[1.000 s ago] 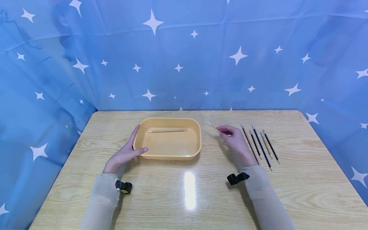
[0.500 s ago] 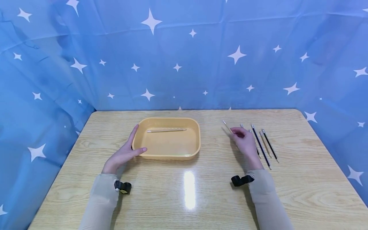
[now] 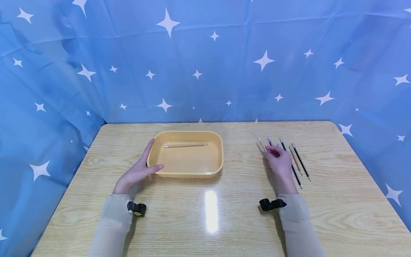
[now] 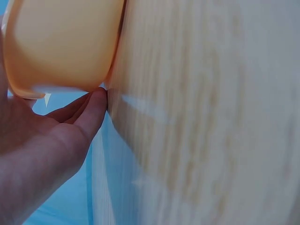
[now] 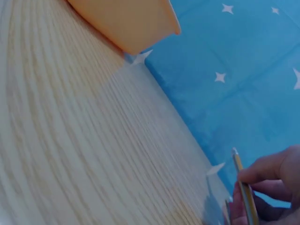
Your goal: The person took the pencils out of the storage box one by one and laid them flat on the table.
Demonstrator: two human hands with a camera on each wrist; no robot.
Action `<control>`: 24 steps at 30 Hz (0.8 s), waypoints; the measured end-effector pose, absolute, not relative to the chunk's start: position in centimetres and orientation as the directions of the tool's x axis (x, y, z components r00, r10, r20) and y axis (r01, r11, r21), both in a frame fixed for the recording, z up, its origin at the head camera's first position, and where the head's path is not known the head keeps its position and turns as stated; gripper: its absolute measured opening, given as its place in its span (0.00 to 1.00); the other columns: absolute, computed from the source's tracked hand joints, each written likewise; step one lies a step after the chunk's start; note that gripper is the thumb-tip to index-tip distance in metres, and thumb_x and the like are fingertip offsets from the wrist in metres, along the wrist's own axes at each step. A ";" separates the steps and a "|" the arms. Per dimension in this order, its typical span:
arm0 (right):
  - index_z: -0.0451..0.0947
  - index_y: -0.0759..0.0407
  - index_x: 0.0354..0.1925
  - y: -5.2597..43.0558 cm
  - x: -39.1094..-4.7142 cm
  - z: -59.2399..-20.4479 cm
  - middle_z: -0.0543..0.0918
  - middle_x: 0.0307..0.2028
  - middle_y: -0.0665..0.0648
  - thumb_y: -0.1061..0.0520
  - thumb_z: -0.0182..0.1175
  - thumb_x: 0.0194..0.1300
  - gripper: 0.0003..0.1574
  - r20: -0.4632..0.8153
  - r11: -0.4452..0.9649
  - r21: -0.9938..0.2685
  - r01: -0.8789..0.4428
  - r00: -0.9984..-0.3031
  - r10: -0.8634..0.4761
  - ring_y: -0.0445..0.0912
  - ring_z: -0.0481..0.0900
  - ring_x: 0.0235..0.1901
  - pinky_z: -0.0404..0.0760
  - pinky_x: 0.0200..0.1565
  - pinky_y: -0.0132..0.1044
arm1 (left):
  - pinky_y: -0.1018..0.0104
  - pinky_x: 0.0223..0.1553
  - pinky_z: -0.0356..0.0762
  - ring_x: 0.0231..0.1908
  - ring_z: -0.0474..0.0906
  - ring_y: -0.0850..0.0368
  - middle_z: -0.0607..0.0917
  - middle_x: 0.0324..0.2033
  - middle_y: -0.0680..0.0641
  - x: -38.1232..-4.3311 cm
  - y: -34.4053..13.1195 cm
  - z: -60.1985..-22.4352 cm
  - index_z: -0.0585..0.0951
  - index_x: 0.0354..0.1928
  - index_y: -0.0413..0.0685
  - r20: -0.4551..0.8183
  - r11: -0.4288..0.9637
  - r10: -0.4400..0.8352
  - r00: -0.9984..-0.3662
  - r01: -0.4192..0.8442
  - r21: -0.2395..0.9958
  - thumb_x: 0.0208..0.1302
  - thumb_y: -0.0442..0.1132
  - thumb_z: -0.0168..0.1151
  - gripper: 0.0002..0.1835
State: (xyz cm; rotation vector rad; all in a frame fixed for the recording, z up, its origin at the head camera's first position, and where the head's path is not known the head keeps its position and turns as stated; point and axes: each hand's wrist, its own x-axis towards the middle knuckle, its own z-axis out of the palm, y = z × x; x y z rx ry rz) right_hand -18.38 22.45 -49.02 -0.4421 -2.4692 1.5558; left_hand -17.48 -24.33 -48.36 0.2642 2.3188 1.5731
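A shallow peach-coloured tray (image 3: 184,175) stands on the table left of centre, with one wood-coloured pencil (image 3: 185,145) lying inside. My left hand (image 3: 138,173) grips the tray's left end, thumb over the rim; in the left wrist view its fingertips (image 4: 99,96) reach under the bottom edge. Right of the tray, my right hand (image 3: 278,162) pinches a second wood-coloured pencil (image 5: 245,190) between thumb and fingers, its eraser end pointing away. Beside and partly under that hand lie several pencils, among them a dark one (image 3: 301,162) and a wood-coloured one (image 3: 295,160).
The wooden table (image 3: 179,221) ends at the back against a blue star-patterned cloth (image 3: 205,53), which also hangs at both sides. A bright light reflection shows on the tabletop between the two arms.
My right hand has moved to the right, away from the tray and over toward the pencil row, carrying the pencil, which now points more straight away. My left hand stays on the tray.
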 end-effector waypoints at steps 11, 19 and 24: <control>0.82 0.72 0.42 23.2 -18.4 -49.1 0.82 0.35 0.64 0.66 0.61 0.63 0.11 0.129 0.549 -0.827 0.121 -0.910 0.394 0.33 0.70 0.27 0.68 0.31 0.21 | 0.34 0.64 0.41 0.72 0.32 0.40 0.31 0.74 0.51 -17.5 -24.4 -48.4 0.34 0.74 0.79 -0.163 0.368 0.334 -0.928 -0.031 0.929 0.66 0.45 0.62 0.52; 0.83 0.74 0.37 23.3 -18.6 -49.5 0.83 0.30 0.65 0.68 0.61 0.59 0.08 0.233 0.647 -0.759 0.070 -0.899 0.371 0.41 0.73 0.25 0.65 0.28 0.21 | 0.35 0.64 0.41 0.72 0.32 0.41 0.31 0.74 0.52 -17.6 -24.4 -48.4 0.34 0.74 0.79 -0.169 0.366 0.331 -0.929 -0.038 0.930 0.66 0.46 0.63 0.52; 0.83 0.73 0.37 23.3 -18.8 -49.7 0.83 0.30 0.64 0.67 0.62 0.59 0.09 0.226 0.676 -0.731 0.091 -0.903 0.366 0.49 0.76 0.28 0.66 0.32 0.30 | 0.34 0.64 0.41 0.72 0.32 0.41 0.31 0.75 0.52 -17.5 -24.4 -48.3 0.34 0.74 0.78 -0.169 0.373 0.328 -0.929 -0.037 0.927 0.66 0.46 0.63 0.52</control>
